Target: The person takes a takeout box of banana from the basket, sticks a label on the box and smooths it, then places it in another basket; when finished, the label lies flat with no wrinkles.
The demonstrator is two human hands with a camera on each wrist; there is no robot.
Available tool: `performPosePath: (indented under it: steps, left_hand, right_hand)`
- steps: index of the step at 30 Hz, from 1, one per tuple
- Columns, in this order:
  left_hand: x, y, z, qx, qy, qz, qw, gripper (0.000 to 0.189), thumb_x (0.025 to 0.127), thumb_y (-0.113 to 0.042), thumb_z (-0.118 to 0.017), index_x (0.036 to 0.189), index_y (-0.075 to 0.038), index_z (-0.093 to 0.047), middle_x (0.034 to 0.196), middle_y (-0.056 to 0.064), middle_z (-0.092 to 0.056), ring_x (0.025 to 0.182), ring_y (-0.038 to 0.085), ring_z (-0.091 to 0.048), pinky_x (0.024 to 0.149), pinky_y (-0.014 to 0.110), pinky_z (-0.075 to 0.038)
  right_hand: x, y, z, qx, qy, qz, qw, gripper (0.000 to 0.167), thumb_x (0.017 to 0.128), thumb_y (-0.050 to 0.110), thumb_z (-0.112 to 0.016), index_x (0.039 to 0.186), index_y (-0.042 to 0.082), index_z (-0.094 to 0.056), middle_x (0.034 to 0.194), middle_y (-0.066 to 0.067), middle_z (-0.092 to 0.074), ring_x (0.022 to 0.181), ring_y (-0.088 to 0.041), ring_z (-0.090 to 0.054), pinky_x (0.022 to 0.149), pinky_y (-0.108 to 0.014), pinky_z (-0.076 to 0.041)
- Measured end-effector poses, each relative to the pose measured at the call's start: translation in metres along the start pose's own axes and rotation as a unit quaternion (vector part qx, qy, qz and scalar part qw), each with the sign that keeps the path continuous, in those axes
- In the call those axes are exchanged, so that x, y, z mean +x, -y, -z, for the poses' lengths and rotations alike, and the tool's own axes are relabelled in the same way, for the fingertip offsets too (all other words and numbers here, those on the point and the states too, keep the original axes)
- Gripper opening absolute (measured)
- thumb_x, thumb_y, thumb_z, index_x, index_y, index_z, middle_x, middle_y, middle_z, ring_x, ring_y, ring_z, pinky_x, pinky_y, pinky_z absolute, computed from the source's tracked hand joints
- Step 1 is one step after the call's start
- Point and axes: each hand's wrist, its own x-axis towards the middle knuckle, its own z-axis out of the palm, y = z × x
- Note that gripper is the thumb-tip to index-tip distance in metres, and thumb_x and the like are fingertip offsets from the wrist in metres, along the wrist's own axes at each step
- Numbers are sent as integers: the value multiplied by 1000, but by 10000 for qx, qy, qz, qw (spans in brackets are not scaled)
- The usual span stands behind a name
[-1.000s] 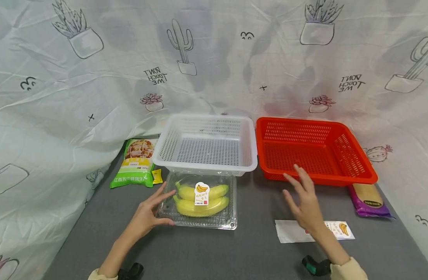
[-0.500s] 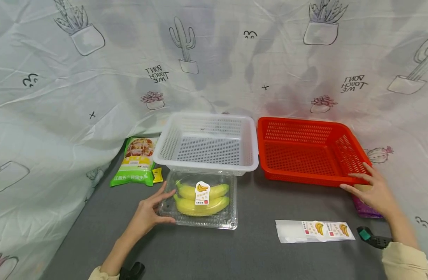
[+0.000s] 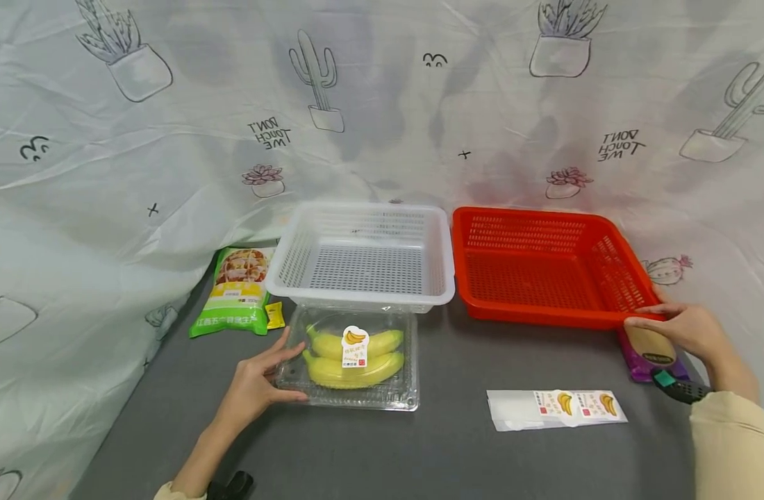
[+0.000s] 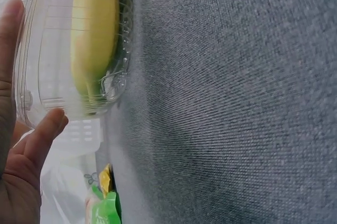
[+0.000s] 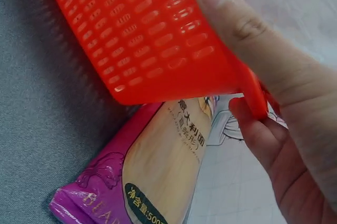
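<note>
My left hand [image 3: 253, 385] holds the left end of a clear plastic clamshell box [image 3: 382, 398], thumb at the near side and fingers farther back. Inside lie two yellow bananas [image 3: 357, 373]; a white banana label [image 3: 354, 347] is on the lid. In the left wrist view the fingertips touch the box's end. My right hand [image 3: 701, 333] grips the front right corner of a red plastic basket [image 3: 538, 317]. The right wrist view shows the thumb [image 5: 253, 29] over the rim and fingers [image 5: 263, 139] curled beneath it. No contents show in the basket.
A white basket [image 3: 357, 297] stands left of the red one, behind the box. A strip of banana labels [image 3: 557, 408] lies at front right. A purple noodle packet [image 3: 653, 351] lies by the right hand. A green food bag [image 3: 235, 292] and small yellow packet [image 3: 274, 315] are left.
My right hand has moved right from above the label strip to the red basket's front right corner and now grips its rim. My left hand has stayed on the box.
</note>
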Motion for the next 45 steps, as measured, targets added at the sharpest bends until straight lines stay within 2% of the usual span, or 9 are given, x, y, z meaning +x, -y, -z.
performPosePath:
  steps: [10, 15, 22, 27, 30, 37, 42, 44, 45]
  left_hand:
    - [-4, -18, 6, 96, -58, 78, 9999, 77, 52, -26, -91, 122, -5, -67, 142, 21, -43, 97, 31, -66, 58, 25, -54]
    - [-2, -40, 8, 167, -111, 60, 9998, 78, 50, -25, -91, 122, -8, -67, 141, 20, -45, 82, 14, -67, 53, 19, -48]
    - [4, -72, 12, 113, -179, -96, 9997, 77, 50, -26, -91, 121, -9, -68, 141, 18, -46, 79, 5, -61, 51, 17, -44]
    - [13, -91, 15, 117, -260, -119, 9995, 77, 49, -27, -91, 120, -9, -69, 139, 16, -49, 78, 5, -61, 51, 16, -43]
    - [19, -97, 15, 63, -270, -143, 9995, 76, 50, -28, -91, 120, -8, -69, 139, 16, -49, 76, 5, -60, 51, 17, -44]
    - [23, -100, 11, -161, -108, -37, 9998, 75, 52, -27, -90, 121, -7, -68, 140, 15, -48, 85, 7, -62, 56, 20, -47]
    - [23, -98, 9, -290, -79, 15, 9995, 74, 54, -28, -89, 121, -8, -68, 140, 16, -47, 79, 7, -61, 53, 20, -45]
    - [22, -97, 9, -356, -106, 66, 9993, 73, 54, -27, -89, 121, -9, -68, 141, 15, -47, 85, 14, -66, 55, 20, -49]
    - [22, -97, 8, -367, -123, 86, 9992, 73, 53, -27, -89, 121, -10, -68, 141, 15, -47, 92, 18, -68, 58, 21, -50]
  right_hand:
    - [7, 5, 2, -331, -500, 106, 9981, 66, 80, 53, -72, 106, -8, -69, 116, -38, -55, 81, -33, -46, 52, -28, -40]
    - [6, 4, 2, -255, -446, -6, 9987, 69, 80, 53, -72, 104, -11, -68, 103, -37, -60, 83, -36, -46, 53, -30, -45]
    - [5, 2, 1, -252, -503, 113, 9984, 65, 80, 53, -72, 102, -8, -70, 126, -38, -47, 85, -36, -46, 53, -29, -43]
    - [4, 1, 1, -256, -524, 49, 9983, 65, 79, 52, -74, 101, -9, -70, 125, -38, -48, 85, -35, -45, 53, -29, -41]
    - [3, 2, 1, -292, -582, 16, 9979, 68, 78, 52, -75, 103, -11, -69, 113, -36, -58, 81, -33, -45, 51, -29, -39]
    - [4, 1, 0, -236, -631, 179, 9976, 60, 77, 51, -76, 95, -6, -73, 135, -37, -35, 82, -31, -43, 52, -28, -35]
    - [4, 3, 2, -412, -598, 323, 9968, 62, 76, 50, -77, 97, -8, -72, 86, -20, -66, 74, -26, -43, 50, -28, -32]
    - [3, 7, 5, -675, -485, 582, 9948, 67, 77, 49, -76, 104, -12, -68, 76, -15, -61, 71, -26, -43, 50, -30, -33]
    - [2, 11, 7, -811, -383, 711, 9934, 70, 79, 48, -75, 109, -14, -64, 85, -22, -64, 73, -31, -47, 53, -32, -40]
